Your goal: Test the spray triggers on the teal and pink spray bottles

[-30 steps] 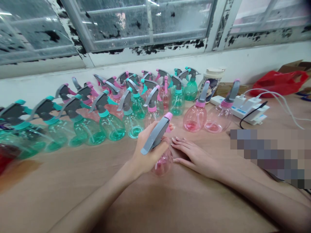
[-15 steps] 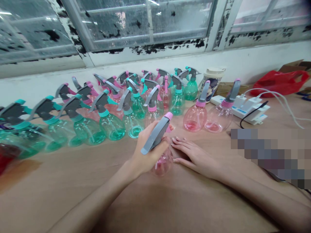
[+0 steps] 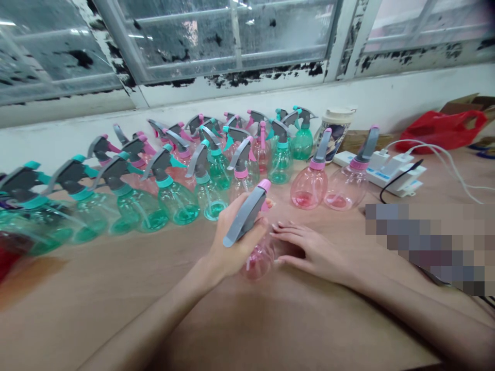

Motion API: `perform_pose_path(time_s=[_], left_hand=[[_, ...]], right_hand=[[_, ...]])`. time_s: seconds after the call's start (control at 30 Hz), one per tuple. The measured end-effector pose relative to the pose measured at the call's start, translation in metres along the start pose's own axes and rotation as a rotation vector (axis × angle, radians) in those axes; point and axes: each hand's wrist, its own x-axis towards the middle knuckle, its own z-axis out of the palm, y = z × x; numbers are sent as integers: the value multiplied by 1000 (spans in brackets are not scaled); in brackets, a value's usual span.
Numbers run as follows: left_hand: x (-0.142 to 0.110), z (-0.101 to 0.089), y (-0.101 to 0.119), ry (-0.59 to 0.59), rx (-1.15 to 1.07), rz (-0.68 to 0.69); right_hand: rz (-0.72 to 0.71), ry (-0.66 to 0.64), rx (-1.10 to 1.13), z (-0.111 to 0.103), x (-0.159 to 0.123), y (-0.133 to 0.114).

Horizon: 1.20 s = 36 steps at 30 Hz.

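Observation:
My left hand (image 3: 237, 255) is wrapped round the neck of a clear pink spray bottle (image 3: 258, 264) standing upright on the table. Its grey trigger head with a pink nozzle tip points away from me, and the fingers on the far side are partly hidden. At the bottle's right side lies my right hand (image 3: 311, 250), palm down with its fingers stretched out. The fingertips are close to the bottle; whether they touch it I cannot tell. Just beyond stand two more pink spray bottles, one nearer (image 3: 309, 188) and one farther right (image 3: 346, 188).
Several green spray bottles (image 3: 180, 201) and pink ones crowd the table's back and left. A patterned cup (image 3: 334, 131), a white power strip (image 3: 394, 178) with cables and a red plastic bag (image 3: 441, 133) are at the back right. A window (image 3: 232, 41) rises behind.
The view has shifted very slightly. My left hand keeps its hold on the pink spray bottle, and my right hand stays beside it, almost unmoved.

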Motion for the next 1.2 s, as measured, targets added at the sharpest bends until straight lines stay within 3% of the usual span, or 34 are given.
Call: perform_pose_path(time_s=[0.13,0.23,0.47,0.7,0.9,1.03,1.2], left_hand=[[-2,2,-4,-8,-14,44],[-3,2,-5,-17,-18,25],[-3,1,-4,-6,-30,23],[-4,11,-1,7,-95,-15],[-3,28,6,-40,-77,48],[-3,26,7,-93,-36,32],[-23,18,-10,-136,3,-52]], right_hand=[[-41,69,120,1,-4,-6],[-70,40,161,2,-8,-11],[40,29,206,9,-10,-22],[35,172,308,8,2,-48],[52,313,290,-2,10,-71],[67,343,157,-10,9,-62],[151,420,-86,-26,21,-31]])
